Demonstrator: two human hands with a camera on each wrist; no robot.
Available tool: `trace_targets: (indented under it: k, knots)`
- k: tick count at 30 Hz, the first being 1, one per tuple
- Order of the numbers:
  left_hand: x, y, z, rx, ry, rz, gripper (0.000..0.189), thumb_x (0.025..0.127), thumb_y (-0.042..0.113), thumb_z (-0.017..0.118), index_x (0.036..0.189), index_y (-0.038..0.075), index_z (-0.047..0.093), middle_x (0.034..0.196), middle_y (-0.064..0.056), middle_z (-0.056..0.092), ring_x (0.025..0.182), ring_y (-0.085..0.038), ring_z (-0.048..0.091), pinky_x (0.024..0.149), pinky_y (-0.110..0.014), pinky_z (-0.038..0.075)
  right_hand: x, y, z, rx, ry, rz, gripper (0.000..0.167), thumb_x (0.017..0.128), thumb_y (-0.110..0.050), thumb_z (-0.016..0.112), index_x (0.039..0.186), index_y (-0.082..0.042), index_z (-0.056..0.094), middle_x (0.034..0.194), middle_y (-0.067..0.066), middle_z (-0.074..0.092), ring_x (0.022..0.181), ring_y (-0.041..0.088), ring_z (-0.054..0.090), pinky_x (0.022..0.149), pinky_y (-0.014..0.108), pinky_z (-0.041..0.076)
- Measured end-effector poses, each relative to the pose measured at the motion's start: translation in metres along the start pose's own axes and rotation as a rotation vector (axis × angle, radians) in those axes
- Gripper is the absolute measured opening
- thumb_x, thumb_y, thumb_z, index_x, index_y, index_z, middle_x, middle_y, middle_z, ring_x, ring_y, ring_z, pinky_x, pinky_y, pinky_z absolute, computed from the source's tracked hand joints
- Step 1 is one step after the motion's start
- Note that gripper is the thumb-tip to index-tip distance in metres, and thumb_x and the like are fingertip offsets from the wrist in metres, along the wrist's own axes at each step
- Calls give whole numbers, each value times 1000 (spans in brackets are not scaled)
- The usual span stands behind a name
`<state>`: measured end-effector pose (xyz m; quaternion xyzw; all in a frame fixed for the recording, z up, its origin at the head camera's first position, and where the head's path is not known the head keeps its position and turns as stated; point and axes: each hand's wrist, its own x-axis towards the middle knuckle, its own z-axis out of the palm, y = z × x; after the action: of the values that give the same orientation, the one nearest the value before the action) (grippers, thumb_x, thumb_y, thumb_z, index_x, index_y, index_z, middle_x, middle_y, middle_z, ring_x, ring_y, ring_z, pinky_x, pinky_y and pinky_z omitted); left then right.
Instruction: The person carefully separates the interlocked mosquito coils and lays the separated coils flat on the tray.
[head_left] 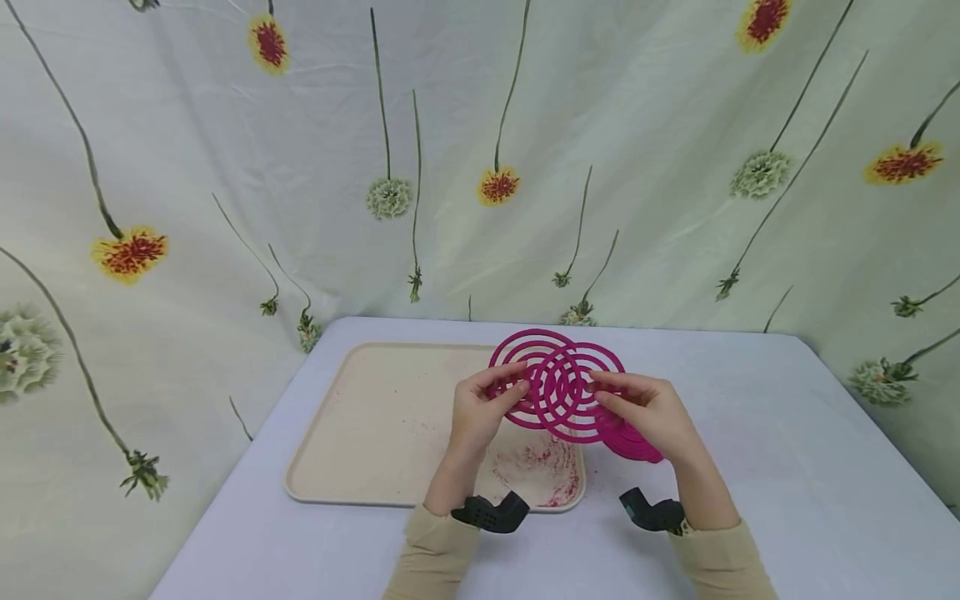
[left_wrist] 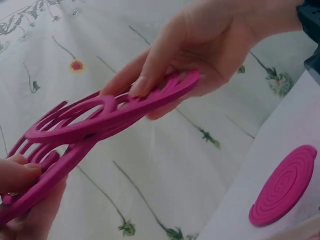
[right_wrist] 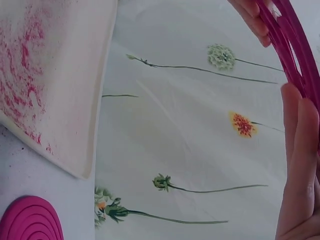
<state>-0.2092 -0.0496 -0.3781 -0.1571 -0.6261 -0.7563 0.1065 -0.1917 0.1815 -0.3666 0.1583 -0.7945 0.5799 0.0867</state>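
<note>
My left hand (head_left: 477, 406) and right hand (head_left: 651, 414) angle inward, raised, each closed in a thumb-and-finger pinch on overlapping magenta ringed discs (head_left: 558, 386) above the tray's (head_left: 390, 425) right edge.

The left wrist view's edge crops the lower pink ring (left_wrist: 56, 179).

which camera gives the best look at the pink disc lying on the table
The left wrist view: the pink disc lies uncovered there, its whole outline showing. The head view shows it partly hidden by the right hand; the right wrist view catches only part, cut off at the bottom edge.
</note>
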Motion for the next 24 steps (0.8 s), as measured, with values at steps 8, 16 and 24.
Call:
trace_targets:
  k: [8, 16, 24]
  knots:
    - [-4, -8, 23, -169, 179, 11, 30, 90, 7, 62, 118, -2, 63, 112, -13, 65, 93, -18, 67, 80, -31, 53, 3, -1, 26, 206, 291, 6, 32, 87, -8, 66, 117, 4, 63, 100, -8, 69, 86, 9, 67, 73, 25, 55]
    - [-17, -14, 46, -228, 83, -22, 37, 96, 13, 54, 130, -1, 53, 120, -17, 59, 103, -22, 63, 83, -34, 52, 4, 5, 53, 266, 519, -177, 25, 88, -2, 63, 112, 5, 65, 103, -2, 70, 87, 8, 67, 73, 22, 53]
    - [-16, -15, 45, -210, 16, 53, 39, 96, 14, 53, 132, -1, 50, 120, -19, 56, 102, -23, 61, 84, -36, 52, 4, 5, 52, 243, 459, -236, 27, 90, 2, 58, 117, 5, 62, 108, -2, 68, 89, 8, 66, 72, 24, 54]
